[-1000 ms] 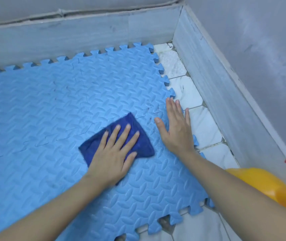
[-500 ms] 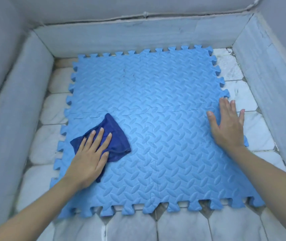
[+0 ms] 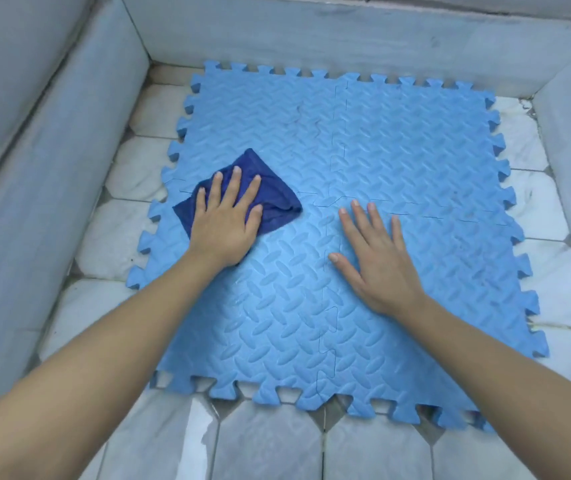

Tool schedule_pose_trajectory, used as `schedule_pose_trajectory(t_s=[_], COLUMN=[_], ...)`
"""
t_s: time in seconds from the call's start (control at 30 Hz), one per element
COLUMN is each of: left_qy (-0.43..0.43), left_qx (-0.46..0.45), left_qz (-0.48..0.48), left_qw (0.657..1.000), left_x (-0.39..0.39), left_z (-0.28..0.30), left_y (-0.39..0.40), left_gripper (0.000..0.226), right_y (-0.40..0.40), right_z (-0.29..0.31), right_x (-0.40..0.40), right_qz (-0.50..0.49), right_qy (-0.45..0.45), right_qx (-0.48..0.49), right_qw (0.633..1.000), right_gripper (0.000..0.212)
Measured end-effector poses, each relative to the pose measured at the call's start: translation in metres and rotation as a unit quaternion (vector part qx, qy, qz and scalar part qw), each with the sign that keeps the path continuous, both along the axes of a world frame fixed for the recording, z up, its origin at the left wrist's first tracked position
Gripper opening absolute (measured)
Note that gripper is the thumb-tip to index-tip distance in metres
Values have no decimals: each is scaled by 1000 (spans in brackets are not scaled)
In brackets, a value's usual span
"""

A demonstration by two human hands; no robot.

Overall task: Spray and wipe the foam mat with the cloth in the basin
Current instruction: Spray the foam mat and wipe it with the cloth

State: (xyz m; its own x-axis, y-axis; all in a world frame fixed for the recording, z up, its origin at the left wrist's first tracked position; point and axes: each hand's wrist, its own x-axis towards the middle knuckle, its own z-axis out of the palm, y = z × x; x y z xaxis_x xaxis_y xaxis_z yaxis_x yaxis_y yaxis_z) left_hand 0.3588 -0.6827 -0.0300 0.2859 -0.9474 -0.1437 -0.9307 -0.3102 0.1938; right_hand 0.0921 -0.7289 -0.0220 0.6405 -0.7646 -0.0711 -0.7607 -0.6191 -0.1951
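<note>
On the foam mat (image 3: 398, 161), left hand (image 3: 223, 225) fingers (image 3: 234, 185) press the cloth (image 3: 277, 206), spread flat.

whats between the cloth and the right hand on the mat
Nothing: only bare foam mat with a tile seam lies between the cloth and the right hand, in the head view.

Foam mat (image 3: 381, 168): light blue, embossed diamond-plate pattern of short raised ovals, toothed interlocking edges. Cloth (image 3: 277, 202), centre left of frame: dark navy blue, plain. Basin floor (image 3: 266, 445): white marbled tiles, grey veining, dark grout. Basin walls (image 3: 52, 133): pale grey-blue, streaked.
</note>
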Motion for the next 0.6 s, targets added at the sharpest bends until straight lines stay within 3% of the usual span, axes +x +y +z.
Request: schedule_pose_trajectory(t_s=[0.1, 0.27, 0.4, 0.6], left_qy=[1, 0, -23, 31], left_qx=[-7, -10, -49, -7], left_qz=[31, -155, -132, 45], left_qw=[999, 988, 990, 998], left_x=[-2, -46, -34, 2], left_z=[0, 3, -1, -2], left_y=[12, 91, -8, -185], left_gripper=[57, 56, 56, 60], right_y=[0, -50, -74, -71], right_z=[2, 6, -2, -1], right_x=[2, 8, 5, 5], right_qz=[-38, -54, -46, -61], right_qy=[40, 46, 39, 7], right_qx=[15, 29, -2, -10], right_qw=[998, 997, 998, 998], right_gripper=[75, 67, 63, 63])
